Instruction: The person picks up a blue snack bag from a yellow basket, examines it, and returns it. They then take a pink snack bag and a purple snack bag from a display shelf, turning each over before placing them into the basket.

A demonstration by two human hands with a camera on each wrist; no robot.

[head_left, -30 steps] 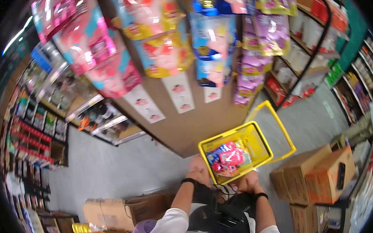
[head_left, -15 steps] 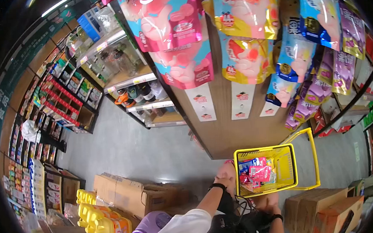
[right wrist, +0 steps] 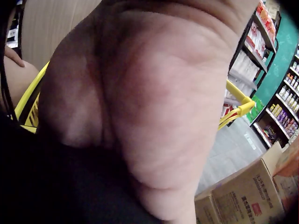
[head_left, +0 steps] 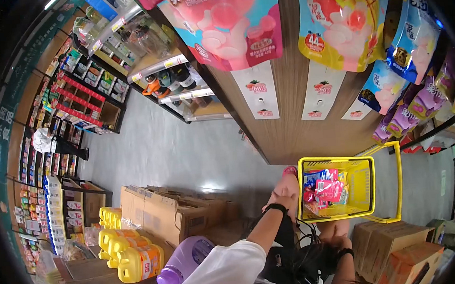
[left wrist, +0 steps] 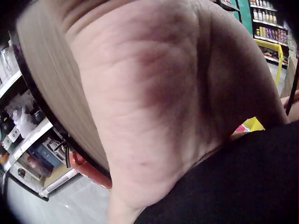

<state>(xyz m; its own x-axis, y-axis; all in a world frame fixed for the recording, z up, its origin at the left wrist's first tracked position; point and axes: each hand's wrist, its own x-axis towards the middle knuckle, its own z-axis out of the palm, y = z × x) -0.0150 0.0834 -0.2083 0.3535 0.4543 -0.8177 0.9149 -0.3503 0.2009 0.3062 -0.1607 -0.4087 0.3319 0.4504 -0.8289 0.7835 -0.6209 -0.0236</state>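
My left hand (head_left: 282, 199) rests on my left knee, a black band round its wrist. On the other leg lies my right hand (head_left: 341, 240), also with a dark wristband. Neither holds anything. Between and just beyond the knees stands a yellow shopping basket (head_left: 361, 160) with a raised yellow handle (head_left: 400, 183). Several small bright packets (head_left: 328, 189), pink, blue and red, lie in its left part. Palm and wrist fill both wrist views, above dark shorts (left wrist: 224, 186), and most fingers are hidden there.
Candy bags in pink (head_left: 231, 27), yellow (head_left: 337, 26) and blue (head_left: 414, 37) hang on a brown panel (head_left: 290, 143) ahead. Cardboard boxes stand left (head_left: 154, 214) and right (head_left: 390, 241). Yellow jugs (head_left: 138, 262) and a purple jug (head_left: 185, 259) are at lower left. A person (head_left: 45, 142) is far left.
The head view has turned left and come nearer the panel, so basket, bags and knees sit further right in it. Both hands stay on the legs.
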